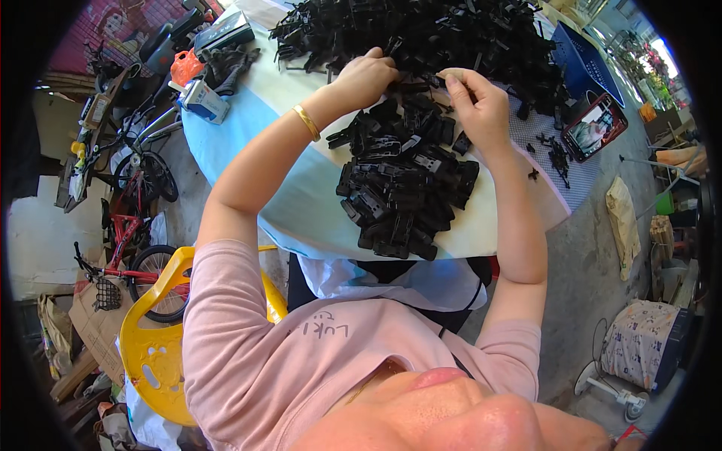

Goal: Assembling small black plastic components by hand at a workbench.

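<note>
Between the two heaps on the table, my left hand (368,78) reaches in with its fingers curled, the tips hidden among black parts. A few centimetres to its right, my right hand (479,110) is closed in a pinch at a small black plastic part, mostly covered by the fingers. Beyond both hands spreads a large heap of black plastic parts (421,34). Nearer to me lies a smaller pile of black plastic clip-like pieces (406,173), several showing slots and shiny faces.
The cloth-covered table (301,203) has a blue plastic basket (590,64) at its far right. A phone (596,128) lies beside scattered small black bits (556,159). On the left stand a blue-white carton (203,101) and an orange bag (186,68). A yellow chair (154,338) is at my left.
</note>
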Tool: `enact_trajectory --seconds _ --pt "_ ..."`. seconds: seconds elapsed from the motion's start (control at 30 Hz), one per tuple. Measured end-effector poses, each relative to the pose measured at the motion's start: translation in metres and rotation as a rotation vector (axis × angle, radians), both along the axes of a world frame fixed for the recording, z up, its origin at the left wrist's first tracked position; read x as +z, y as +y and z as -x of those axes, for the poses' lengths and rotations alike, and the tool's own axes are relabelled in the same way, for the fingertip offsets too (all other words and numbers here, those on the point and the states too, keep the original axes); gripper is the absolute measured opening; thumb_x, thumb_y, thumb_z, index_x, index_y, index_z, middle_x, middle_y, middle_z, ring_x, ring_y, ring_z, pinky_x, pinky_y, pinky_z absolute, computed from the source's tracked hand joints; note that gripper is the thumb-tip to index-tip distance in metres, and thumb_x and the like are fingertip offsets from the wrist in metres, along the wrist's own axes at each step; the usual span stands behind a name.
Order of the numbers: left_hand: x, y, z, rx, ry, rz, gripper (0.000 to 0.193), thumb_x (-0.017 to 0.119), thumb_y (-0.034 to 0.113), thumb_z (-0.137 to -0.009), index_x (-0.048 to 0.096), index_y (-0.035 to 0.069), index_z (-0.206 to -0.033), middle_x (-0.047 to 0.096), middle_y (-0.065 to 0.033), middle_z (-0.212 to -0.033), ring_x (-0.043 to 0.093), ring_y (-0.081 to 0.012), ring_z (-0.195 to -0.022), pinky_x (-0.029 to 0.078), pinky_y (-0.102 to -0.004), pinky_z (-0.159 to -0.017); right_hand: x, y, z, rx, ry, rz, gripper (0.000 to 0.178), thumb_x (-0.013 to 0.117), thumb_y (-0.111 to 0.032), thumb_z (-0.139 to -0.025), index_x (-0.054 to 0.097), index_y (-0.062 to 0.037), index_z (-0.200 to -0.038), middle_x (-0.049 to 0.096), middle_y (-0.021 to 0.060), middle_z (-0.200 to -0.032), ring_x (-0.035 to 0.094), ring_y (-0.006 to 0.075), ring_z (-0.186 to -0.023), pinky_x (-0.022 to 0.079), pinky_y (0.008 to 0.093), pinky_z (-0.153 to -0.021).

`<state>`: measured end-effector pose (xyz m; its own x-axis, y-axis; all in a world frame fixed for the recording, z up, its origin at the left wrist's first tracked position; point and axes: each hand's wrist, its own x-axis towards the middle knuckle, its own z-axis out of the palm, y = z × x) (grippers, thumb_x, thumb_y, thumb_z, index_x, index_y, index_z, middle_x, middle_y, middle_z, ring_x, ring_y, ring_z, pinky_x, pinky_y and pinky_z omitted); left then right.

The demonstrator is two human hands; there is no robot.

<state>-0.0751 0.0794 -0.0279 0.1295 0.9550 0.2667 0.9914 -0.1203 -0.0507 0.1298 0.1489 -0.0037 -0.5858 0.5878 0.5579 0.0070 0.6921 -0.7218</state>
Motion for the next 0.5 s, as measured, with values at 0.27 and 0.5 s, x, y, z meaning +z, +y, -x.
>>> enact_trajectory --seconds 0.27,0.5 --pt "0.036 -0.035 -0.026 -0.047 -0.485 -0.100 0.028 0.058 0.003 -0.076 0.059 0.005 -0.104 0.057 -0.0102 -0.094 0.054 -0.0293 -0.091 0.044 -0.0334 -0.078 0.007 -0.016 0.000 0.193 -0.085 -0.208 0.025 0.069 -0.001 -0.069 0.064 -0.0031 -0.093 0.057 0.0022 -0.066 0.052 0.0067 -0.057 0.041 0.0229 -0.049" --pt "0.046 -0.054 -0.031 -0.026 -1.531 0.156 0.038 0.065 0.004 -0.075 0.054 0.003 -0.111 0.057 -0.0009 -0.090 0.053 -0.0056 -0.077 0.042 -0.0171 -0.060 0.015 -0.019 -0.001 0.413 0.091 -0.283 0.016 0.069 0.002 -0.068 0.063 -0.0010 -0.082 0.058 0.0061 -0.070 0.054 0.0124 -0.058 0.043 0.0223 -0.051"
